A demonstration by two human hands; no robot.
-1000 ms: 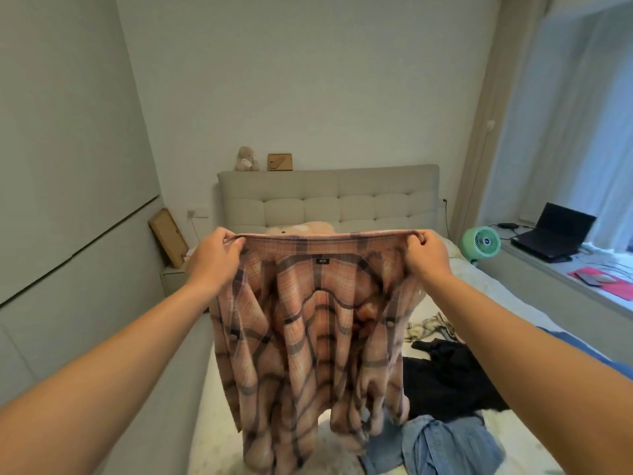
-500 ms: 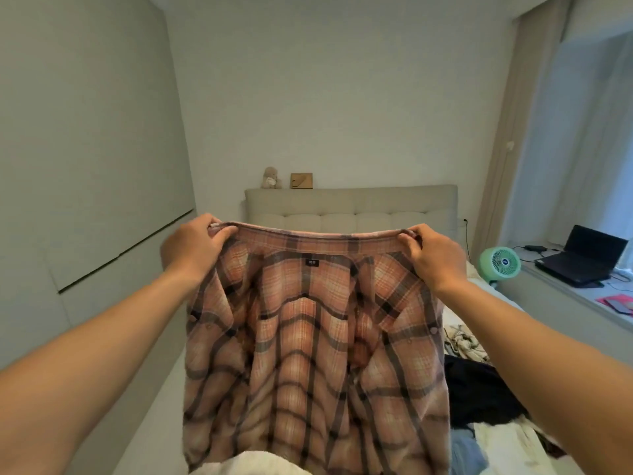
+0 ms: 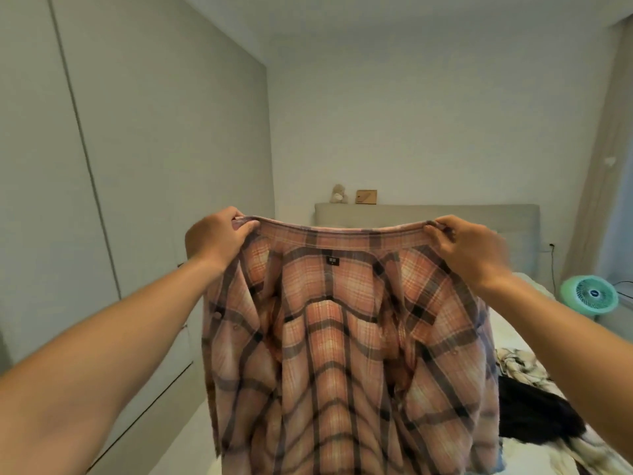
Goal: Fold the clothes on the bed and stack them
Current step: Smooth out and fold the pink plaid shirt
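A pink plaid shirt (image 3: 346, 365) hangs in the air in front of me, spread wide with its inner label facing me. My left hand (image 3: 217, 240) pinches the left end of its collar and my right hand (image 3: 466, 250) pinches the right end. The shirt hides most of the bed (image 3: 510, 329) below it. On the bed to the right of the shirt lie a black garment (image 3: 534, 409) and a crumpled light patterned garment (image 3: 520, 365).
A padded grey headboard (image 3: 479, 217) stands at the far wall with a small plush toy (image 3: 339, 194) and a wooden frame (image 3: 366, 197) on top. A green fan (image 3: 591, 295) sits at the right. A grey wall runs along the left.
Both hands have lifted the shirt higher and my view has tilted upward. The laptop and the blue clothes at the bed's near end have dropped out of view.
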